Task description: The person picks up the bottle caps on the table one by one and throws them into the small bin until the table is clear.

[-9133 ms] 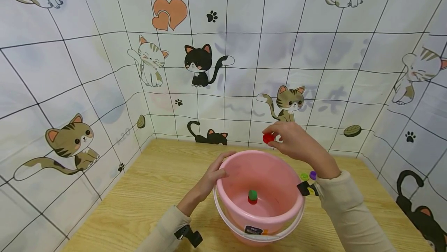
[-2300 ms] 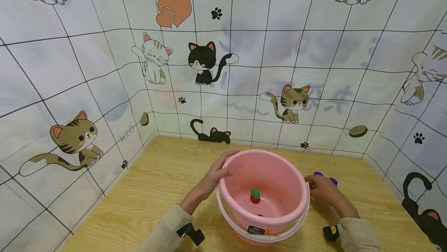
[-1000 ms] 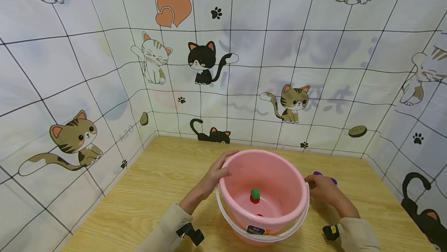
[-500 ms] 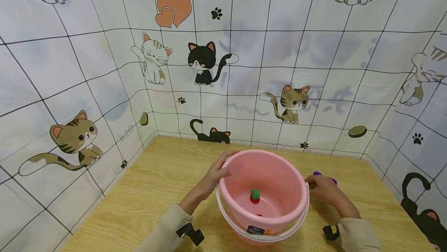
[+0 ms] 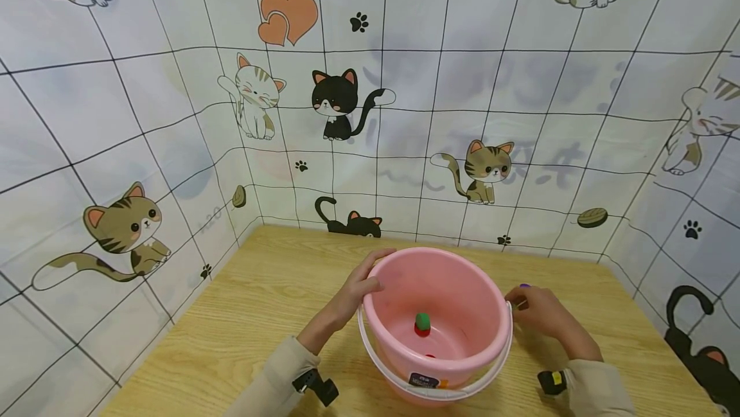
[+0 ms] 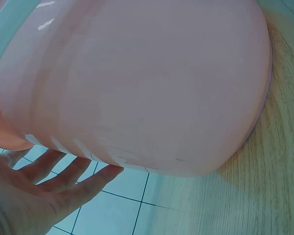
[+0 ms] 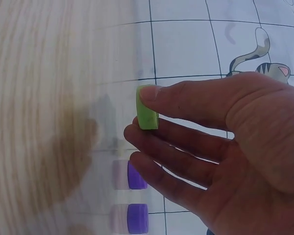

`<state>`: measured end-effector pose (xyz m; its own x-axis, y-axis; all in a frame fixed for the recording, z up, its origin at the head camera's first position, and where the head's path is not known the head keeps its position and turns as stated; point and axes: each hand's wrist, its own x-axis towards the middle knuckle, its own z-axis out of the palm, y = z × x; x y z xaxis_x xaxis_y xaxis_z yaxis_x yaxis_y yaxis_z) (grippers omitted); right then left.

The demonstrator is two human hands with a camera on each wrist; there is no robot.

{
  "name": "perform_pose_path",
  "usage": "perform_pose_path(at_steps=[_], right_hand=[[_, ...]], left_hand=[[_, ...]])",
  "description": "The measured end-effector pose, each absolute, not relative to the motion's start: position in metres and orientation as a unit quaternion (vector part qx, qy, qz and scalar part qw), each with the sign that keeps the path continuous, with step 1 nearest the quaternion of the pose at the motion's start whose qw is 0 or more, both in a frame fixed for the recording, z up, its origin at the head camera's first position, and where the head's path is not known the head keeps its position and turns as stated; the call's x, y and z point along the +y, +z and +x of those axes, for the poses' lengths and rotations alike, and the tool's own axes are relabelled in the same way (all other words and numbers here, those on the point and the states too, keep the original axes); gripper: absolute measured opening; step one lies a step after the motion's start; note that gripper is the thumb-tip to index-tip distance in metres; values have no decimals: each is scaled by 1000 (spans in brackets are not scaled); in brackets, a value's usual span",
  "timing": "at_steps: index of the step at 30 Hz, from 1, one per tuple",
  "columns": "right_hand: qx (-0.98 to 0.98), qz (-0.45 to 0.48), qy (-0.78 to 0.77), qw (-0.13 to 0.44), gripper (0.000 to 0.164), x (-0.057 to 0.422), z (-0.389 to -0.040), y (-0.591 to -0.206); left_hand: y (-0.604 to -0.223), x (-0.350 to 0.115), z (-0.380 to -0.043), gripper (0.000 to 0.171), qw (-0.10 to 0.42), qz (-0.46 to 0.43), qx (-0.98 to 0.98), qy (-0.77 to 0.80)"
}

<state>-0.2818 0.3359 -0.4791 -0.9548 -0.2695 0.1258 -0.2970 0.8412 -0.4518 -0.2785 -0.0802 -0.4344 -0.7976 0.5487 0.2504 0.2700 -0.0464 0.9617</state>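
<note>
In the head view a pink bucket (image 5: 462, 282) stands on the table, its white handle (image 5: 445, 394) hanging at the front. My left hand (image 5: 349, 295) grips its left rim, thumb inside; the left wrist view shows the fingers (image 6: 73, 181) along the outer wall. Right of the bucket, my right hand (image 5: 543, 314) is low over the table. It pinches a light green bottle cap (image 7: 147, 112) between thumb and fingertips. Beyond the fingers stand two purple bottle caps (image 7: 137, 219). Inside the bucket, a green cap-like piece (image 5: 422, 320) sits on a red one (image 5: 422, 333); the front rim mostly hides another red piece (image 5: 430, 356).
The wood-grain table (image 5: 260, 288) reaches back to a cat-printed sheet (image 5: 399, 115) that covers the walls on three sides. Each sleeve carries a black wrist device (image 5: 318, 388).
Earlier my right hand held a red cap-like piece above the bucket; now it is down at the right with the green cap. Lately it has shifted slightly right. The left hand stays put.
</note>
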Motion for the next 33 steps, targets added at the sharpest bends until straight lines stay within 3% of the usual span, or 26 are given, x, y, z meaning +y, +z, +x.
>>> perform_pose_path(at_steps=[10,33], right_hand=[[-957,149,245,32,34,345,-278,-467],[-960,159,224,48,34,334,-269,-440]], left_hand=[[-434,-80,-278,70,102,302,682,658],[-434,-80,-277,69,98,302,682,659]])
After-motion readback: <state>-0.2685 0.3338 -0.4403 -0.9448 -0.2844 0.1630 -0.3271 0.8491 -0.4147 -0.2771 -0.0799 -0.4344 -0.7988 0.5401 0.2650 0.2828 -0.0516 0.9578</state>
